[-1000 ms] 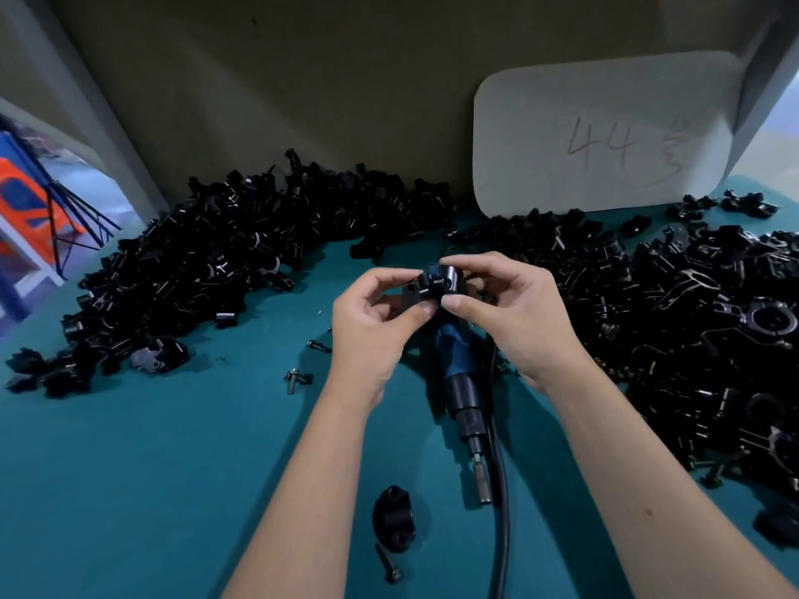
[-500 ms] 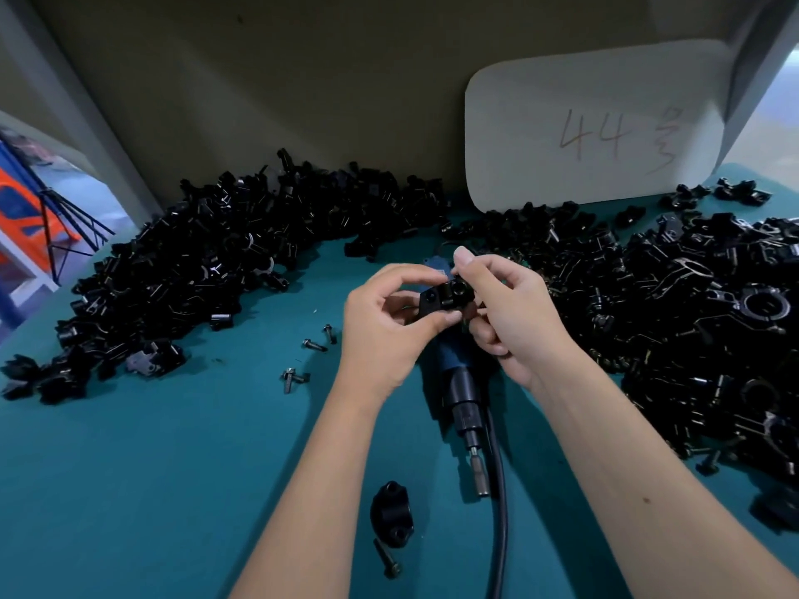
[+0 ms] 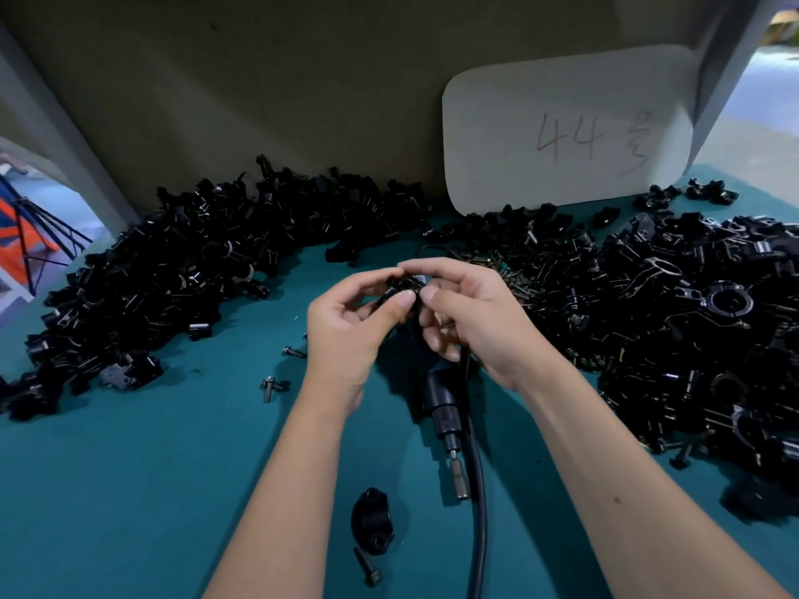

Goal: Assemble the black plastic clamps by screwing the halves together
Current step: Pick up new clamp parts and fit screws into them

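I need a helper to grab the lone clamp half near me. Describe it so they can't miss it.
Start at the electric screwdriver lying on the green table between the forearms. Just left of its metal tip sits one clamp half, an oval black piece with a loose screw just beside it. Unlike the heaped parts, it lies alone.

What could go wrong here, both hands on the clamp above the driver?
Both the left hand and right hand pinch the small clamp part in mid-air; dropped, it might vanish among the black piles. The loose screw by the clamp half could get swept off by a forearm.
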`<move>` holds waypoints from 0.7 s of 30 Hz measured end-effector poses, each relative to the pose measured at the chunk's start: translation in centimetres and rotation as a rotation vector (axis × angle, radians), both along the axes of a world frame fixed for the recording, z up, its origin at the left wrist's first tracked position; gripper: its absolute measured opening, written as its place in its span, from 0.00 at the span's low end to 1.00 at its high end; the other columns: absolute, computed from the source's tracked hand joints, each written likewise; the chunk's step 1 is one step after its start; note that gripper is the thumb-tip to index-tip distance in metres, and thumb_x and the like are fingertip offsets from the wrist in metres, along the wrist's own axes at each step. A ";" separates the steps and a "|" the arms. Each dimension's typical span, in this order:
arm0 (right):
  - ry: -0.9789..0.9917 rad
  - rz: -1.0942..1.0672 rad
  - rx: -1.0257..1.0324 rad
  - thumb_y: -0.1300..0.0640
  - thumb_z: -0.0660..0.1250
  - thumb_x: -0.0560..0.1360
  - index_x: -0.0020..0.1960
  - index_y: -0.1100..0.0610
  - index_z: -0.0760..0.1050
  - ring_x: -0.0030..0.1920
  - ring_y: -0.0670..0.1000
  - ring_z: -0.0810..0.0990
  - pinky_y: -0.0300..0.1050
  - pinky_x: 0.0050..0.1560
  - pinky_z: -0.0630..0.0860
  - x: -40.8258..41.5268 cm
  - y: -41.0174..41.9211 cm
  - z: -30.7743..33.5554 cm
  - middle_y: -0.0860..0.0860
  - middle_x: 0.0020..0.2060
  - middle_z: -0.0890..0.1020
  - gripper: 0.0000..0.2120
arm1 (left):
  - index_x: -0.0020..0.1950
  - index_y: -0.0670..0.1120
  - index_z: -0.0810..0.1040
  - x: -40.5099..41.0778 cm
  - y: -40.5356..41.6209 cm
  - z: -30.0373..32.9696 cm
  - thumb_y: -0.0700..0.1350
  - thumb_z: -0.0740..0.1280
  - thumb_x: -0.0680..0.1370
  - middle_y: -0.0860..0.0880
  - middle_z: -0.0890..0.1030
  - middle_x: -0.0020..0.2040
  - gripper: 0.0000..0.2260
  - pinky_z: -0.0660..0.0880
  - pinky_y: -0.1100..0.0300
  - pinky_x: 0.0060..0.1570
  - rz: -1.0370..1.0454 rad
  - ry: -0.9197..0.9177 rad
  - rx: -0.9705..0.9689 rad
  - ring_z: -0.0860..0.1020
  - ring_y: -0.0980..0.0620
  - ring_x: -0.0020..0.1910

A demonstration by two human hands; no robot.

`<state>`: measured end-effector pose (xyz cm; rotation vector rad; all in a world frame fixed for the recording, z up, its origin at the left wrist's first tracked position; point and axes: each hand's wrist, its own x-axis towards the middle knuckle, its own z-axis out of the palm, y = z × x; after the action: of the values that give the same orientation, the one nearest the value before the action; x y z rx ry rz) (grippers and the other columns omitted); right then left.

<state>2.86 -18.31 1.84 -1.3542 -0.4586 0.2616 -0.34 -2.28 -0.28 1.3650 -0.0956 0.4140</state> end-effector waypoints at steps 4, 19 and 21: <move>-0.138 0.015 -0.122 0.62 0.70 0.81 0.64 0.55 0.81 0.24 0.52 0.75 0.39 0.21 0.68 0.2 -0.5 0.1 0.56 0.31 0.78 0.12 | 0.52 0.46 0.87 -0.4 0.5 0.4 0.41 0.75 0.74 0.46 0.86 0.50 0.08 0.80 0.60 0.50 -0.137 0.102 -0.192 0.84 0.50 0.49; -0.108 -0.094 0.011 0.64 0.75 0.75 0.58 0.58 0.84 0.38 0.60 0.75 0.44 0.31 0.73 0.9 -0.5 -0.9 0.62 0.49 0.86 0.12 | 0.56 0.43 0.86 -0.1 0.2 0.4 0.42 0.77 0.68 0.43 0.87 0.51 0.16 0.81 0.61 0.49 -0.084 0.134 -0.211 0.86 0.49 0.48; -0.116 -0.059 0.004 0.69 0.72 0.77 0.61 0.59 0.83 0.40 0.60 0.77 0.42 0.32 0.75 0.9 -0.5 -1.0 0.63 0.51 0.86 0.14 | 0.57 0.41 0.85 -0.1 0.3 0.4 0.43 0.77 0.68 0.42 0.87 0.51 0.18 0.80 0.61 0.47 -0.062 0.146 -0.202 0.85 0.49 0.47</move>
<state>3.77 -18.84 0.88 -1.3819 -0.5142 0.1341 -0.41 -2.00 0.12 1.1862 0.0244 0.2635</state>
